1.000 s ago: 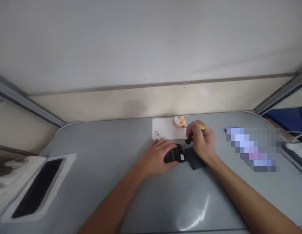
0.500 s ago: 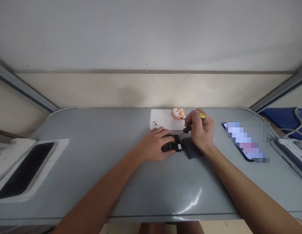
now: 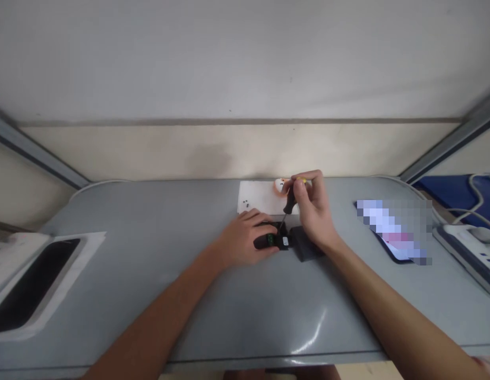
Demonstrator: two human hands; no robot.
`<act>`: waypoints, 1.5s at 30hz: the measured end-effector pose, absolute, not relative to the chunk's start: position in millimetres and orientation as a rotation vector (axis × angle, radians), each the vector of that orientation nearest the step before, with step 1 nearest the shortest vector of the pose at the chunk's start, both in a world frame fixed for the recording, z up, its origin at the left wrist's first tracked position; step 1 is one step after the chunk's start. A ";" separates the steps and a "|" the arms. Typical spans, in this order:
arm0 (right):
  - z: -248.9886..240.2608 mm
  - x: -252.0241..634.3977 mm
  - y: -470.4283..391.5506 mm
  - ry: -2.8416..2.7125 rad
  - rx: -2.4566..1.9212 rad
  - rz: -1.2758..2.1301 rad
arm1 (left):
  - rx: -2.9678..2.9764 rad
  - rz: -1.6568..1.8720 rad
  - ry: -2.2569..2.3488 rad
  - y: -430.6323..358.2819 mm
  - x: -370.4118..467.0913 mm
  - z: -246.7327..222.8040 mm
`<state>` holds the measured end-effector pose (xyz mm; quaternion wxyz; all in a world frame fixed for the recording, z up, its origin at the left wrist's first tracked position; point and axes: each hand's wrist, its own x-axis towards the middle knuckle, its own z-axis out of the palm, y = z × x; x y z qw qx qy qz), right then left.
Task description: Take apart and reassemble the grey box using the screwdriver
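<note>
Under the fingers of my left hand (image 3: 248,238) is a small black device (image 3: 283,242) with green marks and a white label, lying on the grey table (image 3: 150,264). My right hand (image 3: 313,207) grips a black and yellow screwdriver (image 3: 290,201), its shaft slanting down so that the tip meets the upper part of the device. Just right of the device a dark flat pad (image 3: 304,247) lies partly beneath my right wrist. Behind my hands is white paper (image 3: 260,196) with several tiny dark pieces (image 3: 246,203), and an orange and white animal-faced object (image 3: 279,186) partly hidden by my right fingers.
A phone (image 3: 391,232) with a lit, pixelated screen lies at the right, beside a white power strip (image 3: 466,253) with cables. At the left a black phone-like slab (image 3: 35,285) rests on white sheets. A pale wall (image 3: 150,153) rises behind the table.
The screwdriver stands more upright, and my right hand has shifted left with its fingers raised around the handle, now covering part of the orange object. The whole view has moved slightly.
</note>
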<state>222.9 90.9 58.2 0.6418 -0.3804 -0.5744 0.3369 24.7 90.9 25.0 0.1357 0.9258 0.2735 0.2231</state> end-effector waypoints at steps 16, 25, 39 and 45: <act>71.3 230.3 90.5 -0.919 -0.497 1.408 | 2.712 0.716 0.767 89.9 23.9 25.5; 72.5 229.7 90.5 -0.797 -0.479 1.487 | 2.714 0.695 0.774 90.2 23.2 25.4; 70.2 239.6 101.0 -0.798 -0.425 1.522 | 2.723 0.693 0.761 91.7 24.1 25.4; 73.7 240.8 97.1 -0.708 -0.433 1.561 | 2.715 0.687 0.762 90.2 23.6 27.2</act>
